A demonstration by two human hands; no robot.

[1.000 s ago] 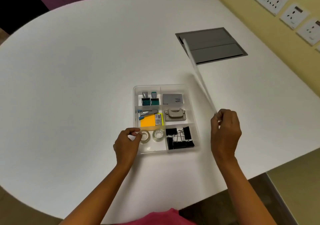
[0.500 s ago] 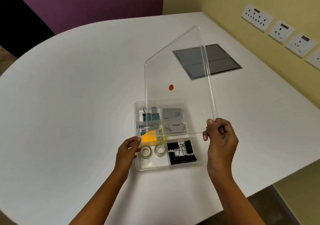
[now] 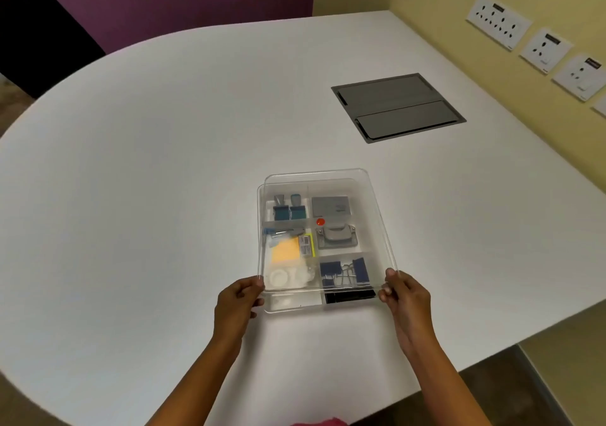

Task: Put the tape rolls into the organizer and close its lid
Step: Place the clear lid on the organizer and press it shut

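Observation:
A clear plastic organizer point(image 3: 296, 306) sits on the white table near its front edge. The clear lid point(image 3: 370, 202), marked with a small red dot, lies flat just above it, shifted slightly to the far right, so the organizer's near strip shows uncovered. My left hand point(image 3: 237, 301) pinches the lid's near-left corner. My right hand point(image 3: 405, 297) pinches its near-right corner. Two tape rolls point(image 3: 290, 278) lie in the near-left compartment, blurred through the lid. Other compartments hold binder clips, an orange sticky pad and grey stationery.
A grey cable hatch point(image 3: 398, 107) is set flush in the white table point(image 3: 147, 179) at the far right. Wall sockets point(image 3: 544, 50) line the yellow wall on the right. The table's front edge runs close behind my forearms.
The lid, held upright beside the organizer by my right hand, has swung down flat over it. My left hand left the tape rolls and took the lid's near-left corner.

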